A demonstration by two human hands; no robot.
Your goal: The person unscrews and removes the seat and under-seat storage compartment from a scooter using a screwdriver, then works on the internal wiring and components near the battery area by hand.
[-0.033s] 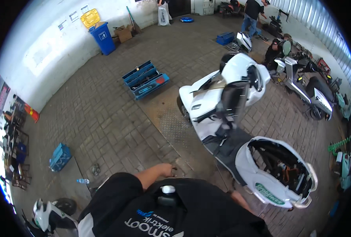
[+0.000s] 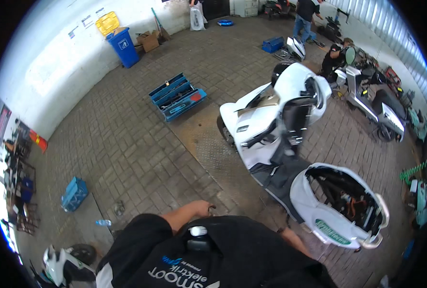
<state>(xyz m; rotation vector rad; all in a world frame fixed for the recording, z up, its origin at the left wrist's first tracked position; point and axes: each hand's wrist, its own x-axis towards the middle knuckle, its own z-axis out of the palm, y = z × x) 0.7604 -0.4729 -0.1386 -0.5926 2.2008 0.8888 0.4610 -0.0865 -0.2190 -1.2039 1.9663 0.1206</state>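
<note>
Left fingers (image 2: pixel 206 208) (curled) hang near a white scooter (image 2: pixel 286 176).

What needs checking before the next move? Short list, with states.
1. Left hand apart from the white scooter: ok, a gap of floor shows between them.
2. Left hand empty: cannot tell, the fingers are too small in view.
3. Right hand off the scooter: cannot tell, it's partly hidden and close to the bodywork.
4. Scooter's rear compartment uncovered: ok, orange wiring shows inside.
5. Blue cantilever toolbox open: ok, tools visible.
6. Floor free of loose items: not ok, a plastic bottle lies at left.
</note>
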